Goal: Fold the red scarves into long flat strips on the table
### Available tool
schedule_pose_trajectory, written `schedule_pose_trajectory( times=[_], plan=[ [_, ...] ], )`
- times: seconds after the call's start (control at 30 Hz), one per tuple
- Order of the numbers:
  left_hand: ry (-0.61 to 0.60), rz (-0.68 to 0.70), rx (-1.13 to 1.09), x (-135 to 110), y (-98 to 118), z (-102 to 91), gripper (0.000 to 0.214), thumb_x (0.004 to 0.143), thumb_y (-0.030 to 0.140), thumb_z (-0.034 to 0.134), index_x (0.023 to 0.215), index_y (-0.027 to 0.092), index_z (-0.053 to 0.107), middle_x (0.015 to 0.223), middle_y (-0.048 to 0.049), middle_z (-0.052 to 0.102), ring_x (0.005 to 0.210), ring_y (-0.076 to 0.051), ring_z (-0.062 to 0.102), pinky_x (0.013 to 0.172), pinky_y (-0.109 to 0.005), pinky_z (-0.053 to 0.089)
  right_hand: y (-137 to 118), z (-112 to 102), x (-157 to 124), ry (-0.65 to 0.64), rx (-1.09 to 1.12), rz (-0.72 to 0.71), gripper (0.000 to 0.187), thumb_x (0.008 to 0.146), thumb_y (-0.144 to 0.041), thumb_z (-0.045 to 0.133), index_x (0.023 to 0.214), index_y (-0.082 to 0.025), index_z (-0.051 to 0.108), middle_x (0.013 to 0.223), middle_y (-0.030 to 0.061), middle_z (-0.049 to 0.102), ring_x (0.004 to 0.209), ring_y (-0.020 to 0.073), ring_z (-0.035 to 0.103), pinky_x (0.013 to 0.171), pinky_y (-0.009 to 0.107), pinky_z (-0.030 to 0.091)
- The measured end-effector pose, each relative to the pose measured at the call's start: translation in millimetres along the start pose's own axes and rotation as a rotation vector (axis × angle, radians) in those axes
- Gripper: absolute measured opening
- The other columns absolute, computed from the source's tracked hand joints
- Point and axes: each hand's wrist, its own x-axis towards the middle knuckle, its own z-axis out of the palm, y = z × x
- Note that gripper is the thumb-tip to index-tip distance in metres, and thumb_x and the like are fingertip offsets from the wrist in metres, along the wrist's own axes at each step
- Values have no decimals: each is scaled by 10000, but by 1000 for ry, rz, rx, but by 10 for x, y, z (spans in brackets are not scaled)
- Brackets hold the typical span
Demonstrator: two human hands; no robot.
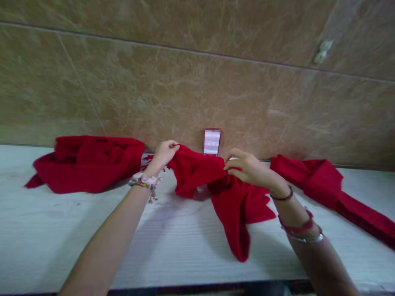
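My left hand [165, 155] and right hand [247, 166] are pinching the cloth [197, 168], which is drooping between and below them.

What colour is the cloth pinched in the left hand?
The cloth is deep red, seen best in the head view.

Left hand [164, 154], right hand [251, 167]: two. Red cloth lots: three; middle cloth [194, 168] at the fingers [171, 143], left cloth [92, 176] and right cloth [321, 181] to either side. Phone [212, 142]: one, just beyond the fingers.
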Motion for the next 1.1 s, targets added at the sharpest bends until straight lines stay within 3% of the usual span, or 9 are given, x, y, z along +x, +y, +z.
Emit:
schedule_pose_trajectory(
  times=[0.1,0.3,0.37,0.47,0.57,0.7,0.83,0.97,1.1],
  plan=[
    [51,-29,32,-2,-49,-36,267,724,279,439,812,120,635,800,-73,653,721,-177,568,646,-243,402,-10,-200,-67,-84,63,13,124,794,-128,512,763,-155,629,882,60,557,823,145,548,761,278,449],
    [150,-136,134,9,-243,-186,243,746,248,448,857,136,633,845,-79,657,766,-190,578,670,-252,408,-78,-629,-230,-446,335,-17,198,839,-269,508,762,-155,652,886,53,573,820,123,553,740,241,439],
    [124,-115,114,13,-238,-198,229,747,243,454,849,140,631,828,-72,658,759,-188,579,669,-250,414,-44,-634,-252,-527,345,43,222,840,-303,509,777,-158,666,846,40,578,773,111,555,713,233,440],
    [-31,30,18,-13,-71,-171,208,747,249,467,817,139,629,785,-49,658,737,-173,575,672,-241,428,72,-451,-215,-614,346,81,217,827,-335,524,851,-183,677,844,24,603,783,116,567,751,248,442],
    [-180,231,-71,-114,235,-134,224,764,284,475,804,132,634,809,-42,657,746,-163,575,703,-247,439,199,-143,-128,-467,292,152,231,833,-326,509,957,-196,655,937,40,621,884,149,568,838,300,429],
    [-291,509,-64,-347,645,-118,217,787,295,492,815,156,656,858,-34,651,797,-156,577,774,-268,430,279,246,-20,-27,226,276,372,810,-294,533,1164,-183,536,1125,103,546,1041,201,507,900,370,410],
    [-367,668,-110,-538,881,-131,188,804,272,505,823,176,665,855,-25,651,827,-144,578,802,-261,420,228,465,60,125,344,160,445,804,-309,538,1230,-206,463,1192,107,463,1132,198,441,953,376,375],
    [-352,642,-104,-546,892,-164,188,806,296,514,818,179,660,818,-15,647,779,-136,571,761,-252,422,169,495,111,160,390,149,192,798,-321,544,930,-197,608,1058,71,530,1018,185,501,921,353,385],
    [-456,503,-108,-427,733,-143,259,756,382,557,828,145,633,719,1,625,655,-124,543,652,-234,418,260,366,80,366,519,344,159,791,-342,538,784,-188,578,780,8,557,744,140,528,718,292,440]
  ],
)
